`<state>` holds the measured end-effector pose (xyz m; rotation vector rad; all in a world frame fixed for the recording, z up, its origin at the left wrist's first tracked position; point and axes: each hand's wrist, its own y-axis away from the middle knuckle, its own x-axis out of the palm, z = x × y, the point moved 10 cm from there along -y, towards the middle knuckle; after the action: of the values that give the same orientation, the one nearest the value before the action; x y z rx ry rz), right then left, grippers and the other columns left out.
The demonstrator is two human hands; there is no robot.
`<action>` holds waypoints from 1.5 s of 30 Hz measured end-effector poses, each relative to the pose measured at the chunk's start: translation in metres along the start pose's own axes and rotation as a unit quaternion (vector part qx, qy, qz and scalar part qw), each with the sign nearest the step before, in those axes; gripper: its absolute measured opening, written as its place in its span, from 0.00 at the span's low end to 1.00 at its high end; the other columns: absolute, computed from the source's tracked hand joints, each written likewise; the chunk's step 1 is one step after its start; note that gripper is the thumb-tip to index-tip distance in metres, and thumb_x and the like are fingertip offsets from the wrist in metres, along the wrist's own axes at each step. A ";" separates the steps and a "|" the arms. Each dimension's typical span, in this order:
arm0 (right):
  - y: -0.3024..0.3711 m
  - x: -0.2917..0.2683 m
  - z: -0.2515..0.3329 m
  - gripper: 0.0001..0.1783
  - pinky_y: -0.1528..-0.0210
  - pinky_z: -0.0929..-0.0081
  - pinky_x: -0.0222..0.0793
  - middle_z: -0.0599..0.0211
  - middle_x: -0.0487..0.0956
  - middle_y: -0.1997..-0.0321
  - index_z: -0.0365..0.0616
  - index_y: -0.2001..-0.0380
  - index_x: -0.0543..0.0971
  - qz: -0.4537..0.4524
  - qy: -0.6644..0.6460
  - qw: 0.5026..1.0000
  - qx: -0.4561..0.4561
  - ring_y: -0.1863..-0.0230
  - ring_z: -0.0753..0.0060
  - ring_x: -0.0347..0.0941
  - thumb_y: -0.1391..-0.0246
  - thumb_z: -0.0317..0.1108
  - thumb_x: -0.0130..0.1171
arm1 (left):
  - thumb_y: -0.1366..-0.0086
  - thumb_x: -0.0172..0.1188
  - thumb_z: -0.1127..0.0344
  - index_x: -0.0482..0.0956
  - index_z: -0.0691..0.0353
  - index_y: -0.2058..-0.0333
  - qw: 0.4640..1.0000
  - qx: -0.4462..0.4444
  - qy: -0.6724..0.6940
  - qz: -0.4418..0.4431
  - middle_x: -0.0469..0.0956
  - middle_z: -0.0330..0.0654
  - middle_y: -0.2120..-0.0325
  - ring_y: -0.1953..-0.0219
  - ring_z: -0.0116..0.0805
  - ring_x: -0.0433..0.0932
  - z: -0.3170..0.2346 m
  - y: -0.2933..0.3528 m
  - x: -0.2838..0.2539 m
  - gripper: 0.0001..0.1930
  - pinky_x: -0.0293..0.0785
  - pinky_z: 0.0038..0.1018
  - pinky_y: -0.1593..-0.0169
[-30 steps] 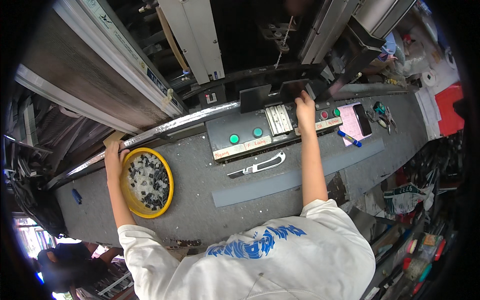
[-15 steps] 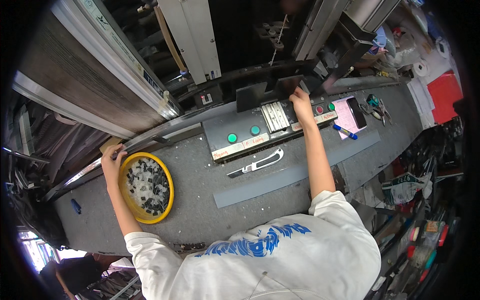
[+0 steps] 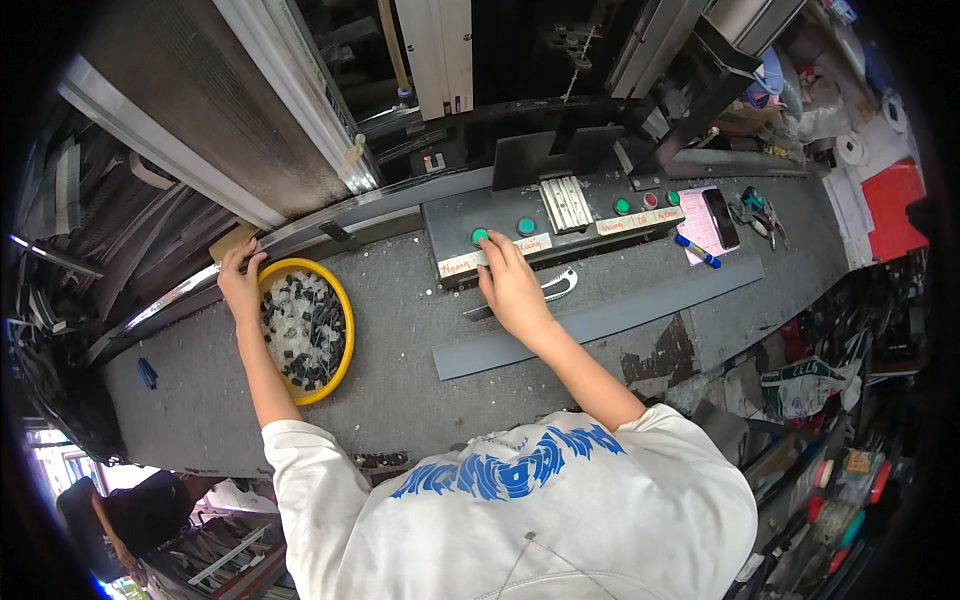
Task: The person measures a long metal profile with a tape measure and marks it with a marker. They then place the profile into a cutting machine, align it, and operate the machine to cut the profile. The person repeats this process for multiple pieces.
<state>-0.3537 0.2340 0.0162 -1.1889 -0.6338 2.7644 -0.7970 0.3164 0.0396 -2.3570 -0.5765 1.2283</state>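
The right hand (image 3: 515, 288) is held over the front of a dark control box (image 3: 590, 212), its fingers loosely spread and bent, with nothing grasped; a fingertip is placed at the leftmost green button (image 3: 480, 236), though whether the button is pressed cannot be told. The left hand (image 3: 240, 280) is set near the left end of a long grey bar (image 3: 395, 200), beside the worktop's (image 3: 400, 370) back edge; its fingers are curled, and whether the bar is gripped or only touched cannot be made out. By the left wrist, a yellow basket (image 3: 349, 325) is filled with small black and clear pieces (image 3: 302, 325). More green buttons and a red button (image 3: 650, 201) are carried on the box, where a pale ribbed block (image 3: 566, 204) is also mounted, and dark upright plates (image 3: 522, 163) are seen behind it. A utility knife (image 3: 563, 284) is partly covered by the right hand, and a flat grey strip (image 3: 600, 320) is laid slantwise in front of it. Farther right, a pink sheet (image 3: 695, 205) is overlapped by a black phone (image 3: 720, 219) and a blue marker (image 3: 698, 251), with hand tools (image 3: 768, 218) lying just beyond.
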 end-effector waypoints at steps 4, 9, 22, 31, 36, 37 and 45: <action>-0.005 0.007 0.007 0.20 0.42 0.61 0.69 0.50 0.72 0.43 0.30 0.49 0.73 -0.007 0.146 0.989 -0.033 0.43 0.48 0.70 0.46 0.23 0.57 | 0.48 0.69 0.74 0.85 0.66 0.61 1.000 -0.008 0.001 -0.003 0.83 0.49 0.60 0.55 0.43 0.81 0.004 0.001 0.000 0.13 0.73 0.32 0.48; -0.003 -0.005 -0.002 0.24 0.38 0.56 0.64 0.47 0.71 0.42 0.32 0.45 0.72 0.018 0.094 0.995 -0.022 0.40 0.47 0.67 0.47 0.25 0.58 | 0.48 0.69 0.74 0.86 0.66 0.61 1.000 0.001 0.006 -0.003 0.83 0.48 0.61 0.55 0.43 0.81 0.003 -0.001 0.000 0.13 0.73 0.31 0.47; -0.002 -0.025 -0.041 0.22 0.40 0.57 0.68 0.44 0.69 0.40 0.25 0.48 0.71 -0.037 0.148 0.987 0.055 0.39 0.43 0.66 0.46 0.24 0.55 | 0.36 0.61 0.62 0.83 0.62 0.53 0.991 0.001 -0.130 0.010 0.78 0.52 0.48 0.42 0.51 0.73 0.009 0.007 0.016 0.15 0.64 0.41 0.37; -0.010 -0.148 -0.126 0.21 0.39 0.56 0.66 0.42 0.70 0.42 0.33 0.49 0.75 -0.178 0.138 0.973 0.053 0.40 0.42 0.67 0.47 0.29 0.55 | 0.32 0.43 0.33 0.68 0.57 0.36 0.924 -0.200 -0.304 0.119 0.58 0.61 0.34 0.32 0.67 0.55 0.049 0.002 0.037 0.38 0.43 0.57 0.30; 0.000 -0.209 -0.258 0.23 0.36 0.56 0.62 0.35 0.71 0.42 0.23 0.48 0.72 -0.143 0.191 0.940 0.244 0.40 0.38 0.67 0.46 0.27 0.52 | 0.44 0.42 0.18 0.55 0.65 0.31 0.818 -0.397 -0.390 0.145 0.48 0.63 0.30 0.28 0.64 0.43 0.092 -0.013 0.036 0.58 0.32 0.63 0.31; -0.001 -0.206 -0.258 0.23 0.37 0.57 0.63 0.35 0.70 0.42 0.23 0.48 0.72 -0.140 0.244 0.938 0.204 0.40 0.38 0.67 0.46 0.27 0.52 | 0.46 0.41 0.17 0.57 0.62 0.31 0.803 -0.405 -0.403 0.171 0.48 0.60 0.30 0.27 0.64 0.41 0.094 -0.017 0.034 0.58 0.31 0.65 0.31; -0.007 -0.198 -0.257 0.22 0.40 0.54 0.66 0.43 0.70 0.39 0.28 0.49 0.75 -0.082 0.354 0.908 0.207 0.41 0.45 0.68 0.47 0.29 0.53 | 0.48 0.39 0.14 0.59 0.55 0.31 0.766 -0.352 -0.391 0.370 0.54 0.48 0.30 0.28 0.58 0.48 0.054 -0.022 0.036 0.57 0.29 0.73 0.35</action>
<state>-0.0341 0.2853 -0.0047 -1.7520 -0.0578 1.9507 -0.8266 0.3636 -0.0004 -2.6627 -0.3517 2.8641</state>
